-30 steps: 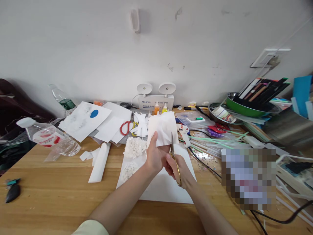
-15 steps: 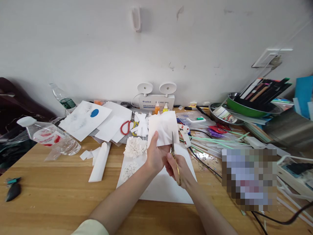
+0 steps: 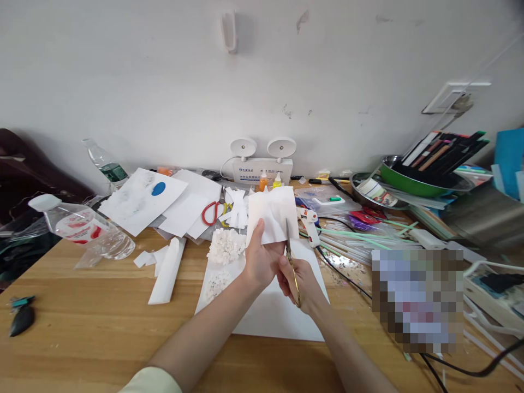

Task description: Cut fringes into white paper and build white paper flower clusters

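My left hand (image 3: 262,259) is closed on a white sheet of paper (image 3: 266,213), thumb on the near face, holding it up off the table. In my right hand (image 3: 301,281) is a pair of gold-handled scissors (image 3: 291,259), blades pointing up at the lower right part of the paper. The fingers in the handles are partly hidden. Below both hands lies a larger white sheet (image 3: 274,311). On its left side sit a ruffled white paper flower (image 3: 226,245) and a heap of small white scraps (image 3: 218,285).
To the left are a folded white paper strip (image 3: 167,273), a clear bottle (image 3: 94,229) and red-handled pliers (image 3: 210,213). A glue gun (image 3: 310,226) with a black cord, plastic sticks (image 3: 347,243) and a green bowl (image 3: 421,183) of markers stand to the right.
The scissors have shifted very slightly left against the paper, and their handles look a little narrower. My left hand and the paper stay almost in place.
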Motion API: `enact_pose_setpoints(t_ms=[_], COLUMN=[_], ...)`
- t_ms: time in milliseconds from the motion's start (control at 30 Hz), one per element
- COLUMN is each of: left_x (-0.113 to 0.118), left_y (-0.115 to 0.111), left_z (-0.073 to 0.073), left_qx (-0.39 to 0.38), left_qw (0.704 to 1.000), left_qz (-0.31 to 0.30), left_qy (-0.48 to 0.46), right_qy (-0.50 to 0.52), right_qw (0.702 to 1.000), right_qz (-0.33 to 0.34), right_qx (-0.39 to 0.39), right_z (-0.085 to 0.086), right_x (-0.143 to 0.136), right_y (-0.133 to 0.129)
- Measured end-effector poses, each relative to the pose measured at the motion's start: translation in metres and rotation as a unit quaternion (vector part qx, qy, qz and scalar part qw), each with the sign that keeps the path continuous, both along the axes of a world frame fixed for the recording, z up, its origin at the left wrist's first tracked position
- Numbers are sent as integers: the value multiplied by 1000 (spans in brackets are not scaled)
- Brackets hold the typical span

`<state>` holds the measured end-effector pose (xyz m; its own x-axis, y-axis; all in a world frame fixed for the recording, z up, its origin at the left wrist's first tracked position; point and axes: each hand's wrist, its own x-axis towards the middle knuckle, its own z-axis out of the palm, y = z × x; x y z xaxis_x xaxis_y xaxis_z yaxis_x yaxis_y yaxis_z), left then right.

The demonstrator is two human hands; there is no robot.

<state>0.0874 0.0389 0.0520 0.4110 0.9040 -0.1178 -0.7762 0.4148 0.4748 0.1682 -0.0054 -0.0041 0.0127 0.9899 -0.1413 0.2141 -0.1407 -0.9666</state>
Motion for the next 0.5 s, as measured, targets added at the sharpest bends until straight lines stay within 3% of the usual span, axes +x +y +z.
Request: enact_pose_setpoints(t_ms=[300, 500], left_x=[-2, 0], left_y=[1, 2], left_z=[-4, -1], left_qx=[9, -2], left_qw=[1000, 999], left_qz=[-1, 40], left_qy=[-11, -9], right_qy=[-5, 15], right_qw=[1000, 999], right_qz=[10, 21], right_qx=[-6, -22], right_z=[0, -2], right_x=[1, 3], right_y=[1, 1])
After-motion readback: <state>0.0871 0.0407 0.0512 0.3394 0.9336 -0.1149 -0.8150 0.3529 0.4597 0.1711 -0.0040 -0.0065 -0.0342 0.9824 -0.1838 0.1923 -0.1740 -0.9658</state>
